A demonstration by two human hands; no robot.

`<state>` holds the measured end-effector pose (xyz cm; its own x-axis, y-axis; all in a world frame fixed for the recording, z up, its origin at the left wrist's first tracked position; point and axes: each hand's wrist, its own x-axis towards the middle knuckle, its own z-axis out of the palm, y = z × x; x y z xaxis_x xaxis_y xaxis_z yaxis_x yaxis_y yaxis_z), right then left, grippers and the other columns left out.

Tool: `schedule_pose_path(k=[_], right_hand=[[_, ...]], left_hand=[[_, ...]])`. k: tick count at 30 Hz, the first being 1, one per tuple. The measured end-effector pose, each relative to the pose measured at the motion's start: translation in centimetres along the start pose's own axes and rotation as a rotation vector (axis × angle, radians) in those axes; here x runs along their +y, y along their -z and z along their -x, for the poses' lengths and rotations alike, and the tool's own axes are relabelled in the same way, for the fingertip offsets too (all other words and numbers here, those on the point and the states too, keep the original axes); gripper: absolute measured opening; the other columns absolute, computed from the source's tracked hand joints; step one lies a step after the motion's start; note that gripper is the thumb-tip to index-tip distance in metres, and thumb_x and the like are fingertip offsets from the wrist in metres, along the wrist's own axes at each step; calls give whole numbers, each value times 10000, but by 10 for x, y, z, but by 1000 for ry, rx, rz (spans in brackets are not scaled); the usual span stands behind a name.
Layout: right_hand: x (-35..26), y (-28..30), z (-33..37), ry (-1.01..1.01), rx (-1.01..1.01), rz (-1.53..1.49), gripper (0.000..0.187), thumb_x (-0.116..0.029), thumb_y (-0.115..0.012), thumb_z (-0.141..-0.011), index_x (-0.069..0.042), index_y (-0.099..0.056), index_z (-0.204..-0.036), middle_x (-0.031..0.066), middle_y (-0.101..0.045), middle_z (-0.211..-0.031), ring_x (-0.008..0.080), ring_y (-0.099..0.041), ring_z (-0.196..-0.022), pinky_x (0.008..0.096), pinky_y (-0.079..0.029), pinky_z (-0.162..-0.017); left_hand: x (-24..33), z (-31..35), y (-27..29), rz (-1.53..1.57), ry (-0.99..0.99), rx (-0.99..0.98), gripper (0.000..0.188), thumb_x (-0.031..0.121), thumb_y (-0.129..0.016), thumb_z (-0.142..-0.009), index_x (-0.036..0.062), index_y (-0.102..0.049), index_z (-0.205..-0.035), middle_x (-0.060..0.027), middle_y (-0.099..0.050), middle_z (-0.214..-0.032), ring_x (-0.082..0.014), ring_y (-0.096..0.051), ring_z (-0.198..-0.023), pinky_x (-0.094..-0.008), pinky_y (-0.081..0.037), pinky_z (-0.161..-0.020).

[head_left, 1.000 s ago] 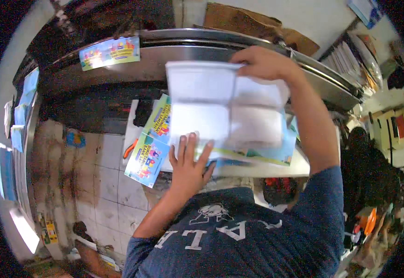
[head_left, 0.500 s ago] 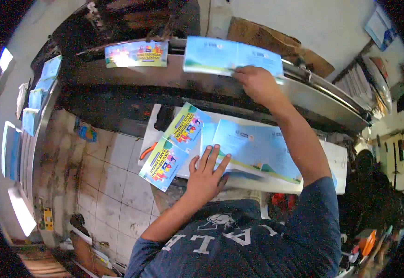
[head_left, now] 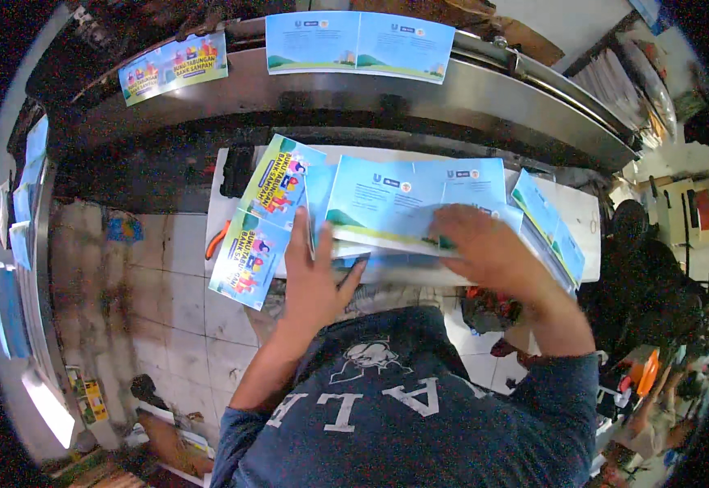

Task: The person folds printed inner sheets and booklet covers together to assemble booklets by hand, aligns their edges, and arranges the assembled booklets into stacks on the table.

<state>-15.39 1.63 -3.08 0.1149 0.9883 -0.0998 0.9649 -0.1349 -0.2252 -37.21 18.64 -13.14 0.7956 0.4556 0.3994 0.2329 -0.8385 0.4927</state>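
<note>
Blue printed sheets with green hills along the lower edge lie on a white board in front of me. My left hand is at their left end, its fingers apart and its thumb out. Over the right part of these sheets is my right hand, bent at the knuckles and smeared by motion; its fingertips are near the lower edge, and their grip is hidden. Beside my left fingers, yellow-and-blue printed covers lie aslant. More blue sheets fan out at the right end of the board.
On the metal ledge ahead rest a wide blue sheet and a yellow-and-blue cover. The white work board has an orange-handled tool at its left edge. Blue sheets line the left side; stacked papers stand far right.
My right hand has come back from the wide blue sheet on the ledge, down to the sheets on the board. That sheet now stays on the ledge. The whole view has shifted.
</note>
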Motion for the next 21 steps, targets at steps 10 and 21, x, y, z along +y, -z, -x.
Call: schedule_pose_path(k=[10,21], right_hand=[[86,105,-79,-14,-42,37,303,-221,-611,-810,-24,-615,-1040,206,-635,-891,363,-610,-826,433,-470,-733],[91,111,-83,-238,-181,-56,358,-236,-664,-785,-40,-640,-1083,174,-644,-1031,333,-609,-963,400,-472,-839]], left_hand=[[-14,-6,2,-49,-68,13,579,323,-717,-764,96,-526,-1261,-226,-353,-1418,-422,-340,-1301,-506,-298,-1048],[-24,3,-12,107,-59,88,624,297,-745,-740,108,-497,-1281,-226,-362,-1405,-433,-365,-1283,-524,-331,-1032]])
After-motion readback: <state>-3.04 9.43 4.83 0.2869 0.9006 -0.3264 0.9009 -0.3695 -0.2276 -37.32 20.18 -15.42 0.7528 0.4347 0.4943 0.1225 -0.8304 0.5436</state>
